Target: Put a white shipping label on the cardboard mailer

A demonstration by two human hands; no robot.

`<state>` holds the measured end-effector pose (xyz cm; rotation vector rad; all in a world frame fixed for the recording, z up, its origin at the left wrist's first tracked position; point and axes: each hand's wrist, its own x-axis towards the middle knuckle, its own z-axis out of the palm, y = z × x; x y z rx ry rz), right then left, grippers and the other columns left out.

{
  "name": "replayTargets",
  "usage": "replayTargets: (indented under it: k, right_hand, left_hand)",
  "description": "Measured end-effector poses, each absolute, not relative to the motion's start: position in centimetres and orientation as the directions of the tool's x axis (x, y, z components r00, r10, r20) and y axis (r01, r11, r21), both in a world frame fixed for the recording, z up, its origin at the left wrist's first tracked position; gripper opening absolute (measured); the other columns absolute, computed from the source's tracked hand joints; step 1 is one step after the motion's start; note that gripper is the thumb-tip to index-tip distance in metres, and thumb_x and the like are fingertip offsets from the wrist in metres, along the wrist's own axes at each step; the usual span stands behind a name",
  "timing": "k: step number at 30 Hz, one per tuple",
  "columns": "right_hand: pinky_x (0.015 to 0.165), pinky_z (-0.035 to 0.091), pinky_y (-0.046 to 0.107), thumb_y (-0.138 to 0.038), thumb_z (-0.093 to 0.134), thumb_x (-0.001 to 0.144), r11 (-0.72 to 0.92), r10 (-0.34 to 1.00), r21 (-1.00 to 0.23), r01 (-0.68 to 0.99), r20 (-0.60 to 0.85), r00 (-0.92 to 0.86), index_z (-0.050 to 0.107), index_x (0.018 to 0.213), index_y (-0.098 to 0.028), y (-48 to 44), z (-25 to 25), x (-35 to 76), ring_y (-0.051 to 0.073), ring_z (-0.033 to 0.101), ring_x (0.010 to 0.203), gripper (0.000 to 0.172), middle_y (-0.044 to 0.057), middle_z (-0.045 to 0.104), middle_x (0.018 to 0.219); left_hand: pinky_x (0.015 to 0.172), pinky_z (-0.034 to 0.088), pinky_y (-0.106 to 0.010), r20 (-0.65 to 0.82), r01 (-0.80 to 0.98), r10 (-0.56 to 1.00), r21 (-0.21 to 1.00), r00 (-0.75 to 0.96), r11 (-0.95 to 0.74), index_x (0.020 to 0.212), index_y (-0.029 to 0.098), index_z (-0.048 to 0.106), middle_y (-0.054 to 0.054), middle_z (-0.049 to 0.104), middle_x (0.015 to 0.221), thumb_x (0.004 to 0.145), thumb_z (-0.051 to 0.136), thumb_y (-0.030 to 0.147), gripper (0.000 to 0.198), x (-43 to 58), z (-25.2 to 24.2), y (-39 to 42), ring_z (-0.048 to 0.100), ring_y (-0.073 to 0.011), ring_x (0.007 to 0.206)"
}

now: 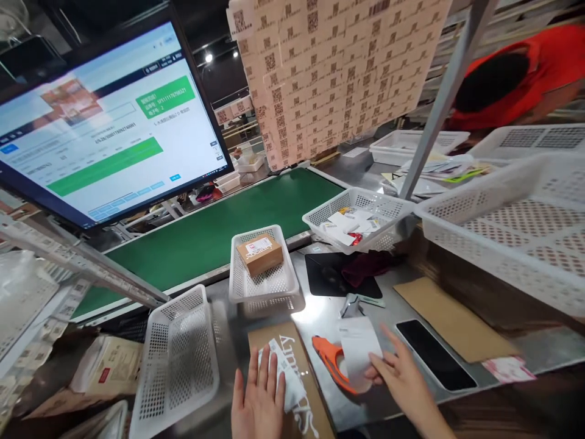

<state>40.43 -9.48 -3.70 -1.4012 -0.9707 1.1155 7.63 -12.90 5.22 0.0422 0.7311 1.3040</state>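
My left hand [258,399] lies flat, fingers spread, on a white folded item [284,373] that rests on a brown flat box with white lettering [292,347]. My right hand [397,373] pinches the lower edge of a white paper slip [359,349], holding it upright over an orange tool [329,360] on the metal table [320,311]. A black phone [434,353] lies just right of that hand.
A small white basket [262,283] holds a brown parcel [259,253]. Another empty basket [176,360] tilts at the left. A basket of cards [356,222], a large basket [512,231], a green conveyor belt [219,225], a monitor [105,122] and a person in red [516,73] surround them.
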Motion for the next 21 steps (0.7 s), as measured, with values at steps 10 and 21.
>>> replayTargets:
  k: [10, 21]
  right_hand:
    - [0.065, 0.059, 0.037, -0.054, 0.039, 0.113, 0.252, 0.967, -0.875, 0.413, 0.248, -0.065, 0.051, 0.157, -0.019, -8.3, 2.5, 37.4, 0.022, 0.069, 0.060, 0.057, 0.000, 0.075, 0.081]
    - [0.073, 0.057, 0.039, -0.059, 0.047, 0.106, 0.209, 0.977, -0.929, 0.304, 0.184, -0.110, 0.067, 0.101, -0.024, -4.6, 5.4, 38.2, 0.028, 0.077, 0.079, 0.041, 0.004, 0.077, 0.085]
  left_hand:
    - [0.132, 0.037, -0.050, -0.198, -0.823, 0.960, 0.499, 0.198, 0.273, 0.141, 0.041, 0.072, 0.000, 0.052, 0.166, 0.100, 0.053, 0.060, 0.050, 12.6, 2.9, -11.4, 0.048, -0.0260, 0.158]
    - [0.129, 0.041, -0.053, -0.298, -0.715, 0.927, 0.698, -0.230, 0.047, 0.133, 0.036, 0.079, -0.009, 0.054, 0.169, 0.088, 0.071, 0.067, 0.055, 17.4, 3.3, -11.3, 0.045, -0.0346, 0.160]
